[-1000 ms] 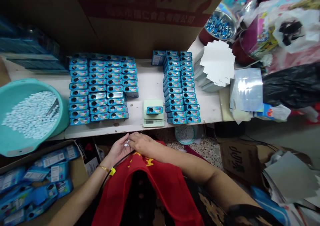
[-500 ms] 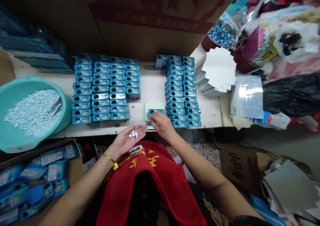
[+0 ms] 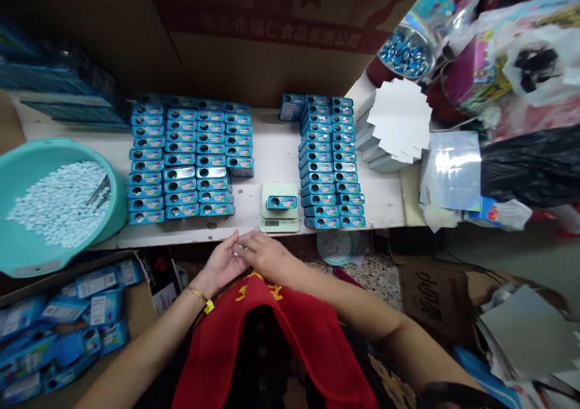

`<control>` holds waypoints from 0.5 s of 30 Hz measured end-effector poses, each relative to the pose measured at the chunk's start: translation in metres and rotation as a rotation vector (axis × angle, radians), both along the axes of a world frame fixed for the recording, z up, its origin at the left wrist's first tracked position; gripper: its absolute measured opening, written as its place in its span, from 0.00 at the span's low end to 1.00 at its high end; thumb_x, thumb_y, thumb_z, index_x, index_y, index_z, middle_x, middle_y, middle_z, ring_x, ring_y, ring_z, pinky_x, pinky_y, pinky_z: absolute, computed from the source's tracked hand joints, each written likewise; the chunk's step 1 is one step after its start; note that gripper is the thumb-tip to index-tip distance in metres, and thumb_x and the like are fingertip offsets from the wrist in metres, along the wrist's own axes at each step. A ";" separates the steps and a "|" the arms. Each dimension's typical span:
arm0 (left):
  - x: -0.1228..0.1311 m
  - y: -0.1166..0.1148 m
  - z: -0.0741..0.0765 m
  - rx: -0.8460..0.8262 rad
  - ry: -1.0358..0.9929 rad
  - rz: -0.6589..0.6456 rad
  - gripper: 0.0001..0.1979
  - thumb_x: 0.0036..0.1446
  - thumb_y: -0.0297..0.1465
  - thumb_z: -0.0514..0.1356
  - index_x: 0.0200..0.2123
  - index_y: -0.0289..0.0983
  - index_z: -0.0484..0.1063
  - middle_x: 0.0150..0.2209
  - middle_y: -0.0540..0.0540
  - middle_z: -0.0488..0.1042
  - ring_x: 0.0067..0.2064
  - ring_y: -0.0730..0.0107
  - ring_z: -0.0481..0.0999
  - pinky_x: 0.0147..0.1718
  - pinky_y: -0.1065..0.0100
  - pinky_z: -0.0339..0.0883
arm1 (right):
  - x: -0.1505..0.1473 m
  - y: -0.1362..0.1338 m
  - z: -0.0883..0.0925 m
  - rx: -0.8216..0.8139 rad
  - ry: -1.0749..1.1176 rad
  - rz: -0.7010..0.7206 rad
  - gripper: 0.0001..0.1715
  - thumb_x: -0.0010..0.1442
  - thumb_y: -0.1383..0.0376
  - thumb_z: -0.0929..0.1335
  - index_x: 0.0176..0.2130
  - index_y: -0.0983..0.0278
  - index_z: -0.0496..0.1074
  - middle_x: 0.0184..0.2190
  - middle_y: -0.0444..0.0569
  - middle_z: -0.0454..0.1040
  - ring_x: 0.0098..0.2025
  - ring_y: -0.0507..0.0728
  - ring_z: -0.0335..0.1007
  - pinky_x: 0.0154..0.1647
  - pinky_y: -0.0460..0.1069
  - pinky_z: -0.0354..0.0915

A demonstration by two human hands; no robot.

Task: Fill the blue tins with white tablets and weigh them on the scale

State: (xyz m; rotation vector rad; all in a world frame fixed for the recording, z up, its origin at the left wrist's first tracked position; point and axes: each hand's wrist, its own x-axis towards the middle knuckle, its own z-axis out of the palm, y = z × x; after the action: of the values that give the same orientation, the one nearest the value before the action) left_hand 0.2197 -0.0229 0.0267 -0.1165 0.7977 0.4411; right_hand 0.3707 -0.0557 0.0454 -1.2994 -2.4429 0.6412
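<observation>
My left hand (image 3: 222,261) is cupped palm up in front of the table edge, holding small white tablets that are now mostly covered. Over that palm bends my right hand (image 3: 269,258), its fingertips drawn together at the tablets; whether one is pinched is hidden. Just beyond both hands, a pale green scale (image 3: 292,223) stands at the table's edge. A small blue box (image 3: 281,202) with a dark round opening on top rests on its pan, touched by neither hand.
Rows of blue boxes (image 3: 181,185) stand left of the scale, and more blue boxes (image 3: 322,188) stand right. A turquoise basin (image 3: 118,206) of white tablets is far left. White card stacks (image 3: 399,119) and a metal bowl (image 3: 430,40) of blue caps are right.
My right hand has left the box on the scale and moved left and down onto my left palm. The tablets there, plainly visible before, are now mostly hidden.
</observation>
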 end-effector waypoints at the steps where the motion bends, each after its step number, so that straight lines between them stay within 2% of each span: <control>1: -0.002 -0.002 -0.002 -0.008 -0.003 -0.017 0.18 0.58 0.32 0.48 0.47 0.28 0.66 0.41 0.36 0.74 0.42 0.63 0.73 0.39 0.65 0.67 | -0.009 -0.003 0.001 -0.034 -0.055 0.057 0.12 0.58 0.70 0.60 0.43 0.67 0.66 0.40 0.54 0.68 0.43 0.56 0.63 0.41 0.51 0.64; 3: -0.006 -0.006 -0.005 -0.021 -0.007 -0.037 0.18 0.58 0.32 0.48 0.48 0.29 0.66 0.41 0.37 0.73 0.42 0.64 0.73 0.38 0.67 0.67 | -0.020 -0.005 0.000 -0.090 -0.116 0.111 0.11 0.58 0.71 0.60 0.41 0.68 0.66 0.40 0.53 0.67 0.42 0.56 0.62 0.39 0.50 0.64; 5: -0.011 -0.009 -0.007 -0.027 -0.002 -0.034 0.16 0.59 0.32 0.48 0.44 0.29 0.68 0.38 0.39 0.75 0.40 0.66 0.74 0.39 0.67 0.66 | -0.023 -0.004 -0.004 -0.118 -0.109 0.130 0.10 0.58 0.71 0.60 0.40 0.67 0.66 0.40 0.52 0.67 0.43 0.55 0.62 0.38 0.49 0.63; 9: -0.015 -0.013 -0.011 -0.025 0.022 -0.014 0.12 0.58 0.30 0.49 0.34 0.30 0.70 0.31 0.42 0.75 0.33 0.69 0.74 0.39 0.66 0.66 | -0.021 -0.002 -0.013 -0.151 -0.051 0.034 0.10 0.58 0.71 0.61 0.41 0.67 0.65 0.39 0.51 0.67 0.41 0.53 0.62 0.40 0.47 0.63; 15: -0.012 -0.012 -0.014 -0.017 0.017 -0.018 0.09 0.57 0.27 0.50 0.32 0.31 0.69 0.25 0.47 0.73 0.26 0.75 0.72 0.34 0.69 0.67 | -0.022 -0.004 -0.019 -0.168 0.029 0.020 0.10 0.56 0.70 0.63 0.41 0.67 0.65 0.38 0.51 0.66 0.41 0.54 0.61 0.42 0.48 0.62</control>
State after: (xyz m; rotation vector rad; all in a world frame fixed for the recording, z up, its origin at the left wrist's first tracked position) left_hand 0.2073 -0.0349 0.0129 -0.1212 0.8190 0.4194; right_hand 0.3486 -0.0594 0.0263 -1.3176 -2.4254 0.8810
